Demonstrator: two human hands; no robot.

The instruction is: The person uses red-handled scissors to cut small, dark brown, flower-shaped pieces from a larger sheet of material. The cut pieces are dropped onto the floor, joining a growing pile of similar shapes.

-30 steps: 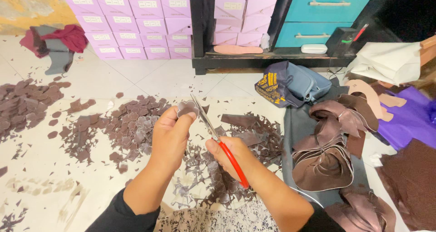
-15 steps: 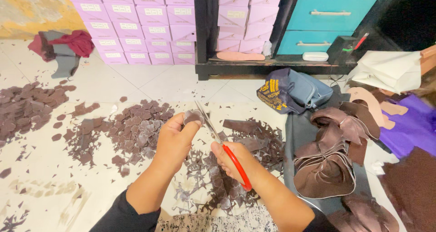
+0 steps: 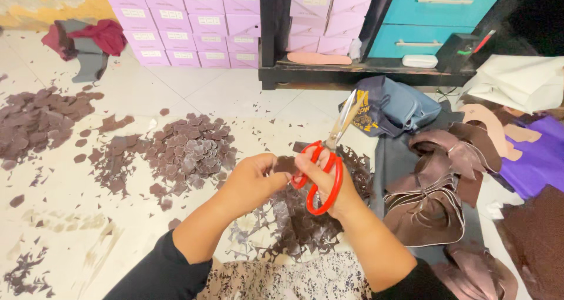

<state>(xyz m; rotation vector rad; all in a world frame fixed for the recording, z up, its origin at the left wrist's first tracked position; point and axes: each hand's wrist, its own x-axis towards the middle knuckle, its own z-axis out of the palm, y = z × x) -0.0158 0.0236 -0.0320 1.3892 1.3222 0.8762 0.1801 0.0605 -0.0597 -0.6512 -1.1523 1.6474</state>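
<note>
Floor tiles [image 3: 176,91] are littered from the far left: a heap of dark brown cut pieces [image 3: 35,121] is seen at the left edge, a red and grey cloth bundle [image 3: 85,41] behind it, stacked lilac boxes [image 3: 188,24] along the wall. A second, bigger pile of cut pieces [image 3: 188,150] lies just left of the hands, with loose bits scattered near it. Thin offcut trimmings [image 3: 294,218] are spread under and below the hands.

Left hand [image 3: 249,182] is raised over the trimmings, fingers pinched together on a small brown leather piece [image 3: 286,165]. The piece is held in the air between both hands, touching the right fingertips. Right hand [image 3: 329,179] is closed through the loops of red-handled scissors [image 3: 326,159]; blades are pointed up and away, shut as far as can be told, not on the piece.

Further right, a blue bag [image 3: 399,109] lies by a dark shelf unit [image 3: 352,71] with teal drawers [image 3: 435,12]. A stack of uncut brown leather [image 3: 435,188] lies just right of the hands, with purple material [image 3: 537,156] and pale sheets [image 3: 517,83] beyond.

Progress judged: many pieces already cut, going by two heaps and much waste; a fair stack of leather is left uncut. Piece in hand appears near finished, not yet dropped on a pile.
</note>
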